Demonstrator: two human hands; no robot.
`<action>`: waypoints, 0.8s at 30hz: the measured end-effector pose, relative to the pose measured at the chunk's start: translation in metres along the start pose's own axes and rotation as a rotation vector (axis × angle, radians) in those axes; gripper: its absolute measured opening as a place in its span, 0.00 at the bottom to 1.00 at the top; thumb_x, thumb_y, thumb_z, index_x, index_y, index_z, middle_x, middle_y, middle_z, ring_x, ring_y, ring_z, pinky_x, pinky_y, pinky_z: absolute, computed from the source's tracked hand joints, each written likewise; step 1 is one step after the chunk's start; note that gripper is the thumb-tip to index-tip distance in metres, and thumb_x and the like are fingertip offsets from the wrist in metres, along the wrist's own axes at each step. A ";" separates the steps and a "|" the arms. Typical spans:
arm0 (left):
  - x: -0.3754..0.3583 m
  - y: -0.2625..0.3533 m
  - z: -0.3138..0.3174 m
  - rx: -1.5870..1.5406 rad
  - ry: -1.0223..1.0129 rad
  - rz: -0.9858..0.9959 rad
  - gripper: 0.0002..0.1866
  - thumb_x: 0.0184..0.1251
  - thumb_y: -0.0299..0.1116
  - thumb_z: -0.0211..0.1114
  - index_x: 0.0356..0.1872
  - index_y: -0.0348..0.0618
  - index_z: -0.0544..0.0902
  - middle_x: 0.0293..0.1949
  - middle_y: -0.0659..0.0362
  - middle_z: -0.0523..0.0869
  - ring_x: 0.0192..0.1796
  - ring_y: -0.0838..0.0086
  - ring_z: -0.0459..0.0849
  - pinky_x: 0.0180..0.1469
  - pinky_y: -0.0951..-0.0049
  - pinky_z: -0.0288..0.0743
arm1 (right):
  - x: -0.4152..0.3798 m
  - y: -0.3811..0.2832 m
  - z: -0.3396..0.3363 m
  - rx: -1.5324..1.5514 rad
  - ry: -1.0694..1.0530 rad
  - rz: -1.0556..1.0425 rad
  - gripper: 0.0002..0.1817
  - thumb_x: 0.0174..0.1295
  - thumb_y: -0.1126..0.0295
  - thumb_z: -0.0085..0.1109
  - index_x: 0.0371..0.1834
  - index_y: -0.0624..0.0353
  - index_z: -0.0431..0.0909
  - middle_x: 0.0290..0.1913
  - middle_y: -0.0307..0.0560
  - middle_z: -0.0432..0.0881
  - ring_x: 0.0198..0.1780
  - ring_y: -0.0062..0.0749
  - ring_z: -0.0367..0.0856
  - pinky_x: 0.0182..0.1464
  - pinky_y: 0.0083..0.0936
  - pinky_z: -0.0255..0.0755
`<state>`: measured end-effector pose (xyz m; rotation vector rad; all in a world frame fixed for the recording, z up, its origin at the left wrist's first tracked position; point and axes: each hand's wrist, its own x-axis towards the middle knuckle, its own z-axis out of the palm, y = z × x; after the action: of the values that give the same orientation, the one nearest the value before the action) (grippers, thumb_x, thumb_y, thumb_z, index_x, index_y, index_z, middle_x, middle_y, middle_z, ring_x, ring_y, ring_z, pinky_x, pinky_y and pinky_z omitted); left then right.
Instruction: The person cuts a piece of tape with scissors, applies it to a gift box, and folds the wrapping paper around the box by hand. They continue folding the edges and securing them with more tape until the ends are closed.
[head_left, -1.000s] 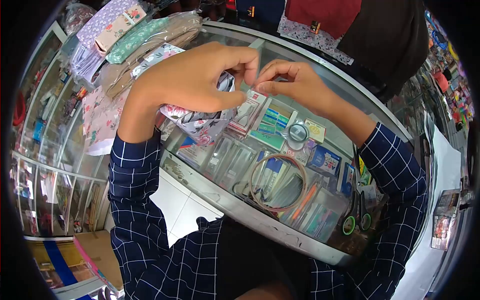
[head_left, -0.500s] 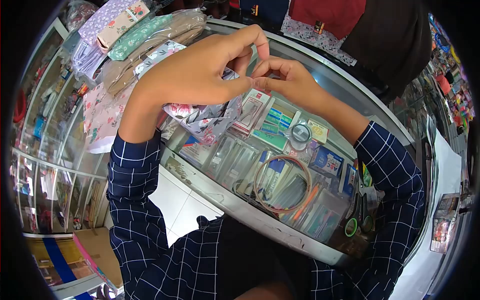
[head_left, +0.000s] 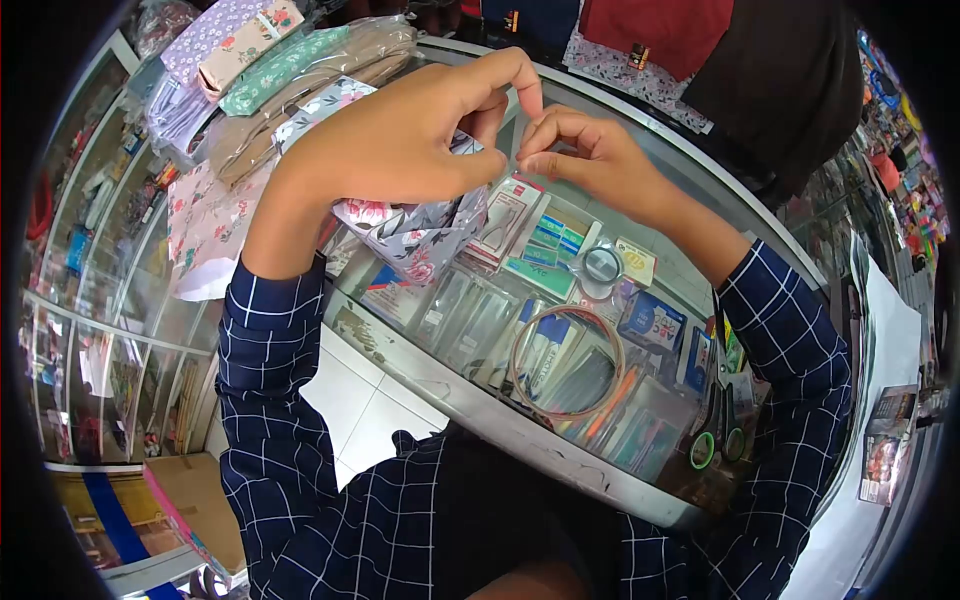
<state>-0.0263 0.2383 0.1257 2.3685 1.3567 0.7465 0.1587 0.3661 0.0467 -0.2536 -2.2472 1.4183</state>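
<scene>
My left hand is above a parcel in grey floral paper, its index finger arched and its thumb held apart from it. The parcel lies under the palm and thumb, partly hidden. Close to the left index fingertip, my right hand is closed in a pinch between thumb and index finger. Whatever is in that pinch is too small to make out. Below both hands is the glass counter, with a ring-shaped bangle or hoop over the boxed goods.
Folded floral fabrics in plastic and pink floral paper are at the upper left. Scissors with green-lined handles are at the lower right. Dark and red cloths hang beyond the counter; glass shelves stand at the left.
My right hand has shifted slightly right, and its thumb has moved away from my left thumb. My left hand and the floral parcel have barely moved.
</scene>
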 end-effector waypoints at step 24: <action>0.001 0.002 0.001 -0.057 -0.005 0.034 0.18 0.51 0.18 0.57 0.45 0.44 0.69 0.20 0.66 0.69 0.27 0.82 0.68 0.39 0.77 0.62 | 0.016 0.000 0.005 0.004 -0.012 -0.009 0.06 0.60 0.69 0.63 0.36 0.58 0.82 0.39 0.36 0.81 0.42 0.16 0.78 0.39 0.15 0.68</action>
<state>-0.0241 0.2383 0.1261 2.3534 1.2792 0.7770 0.1423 0.3684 0.0500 -0.2345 -2.2523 1.4232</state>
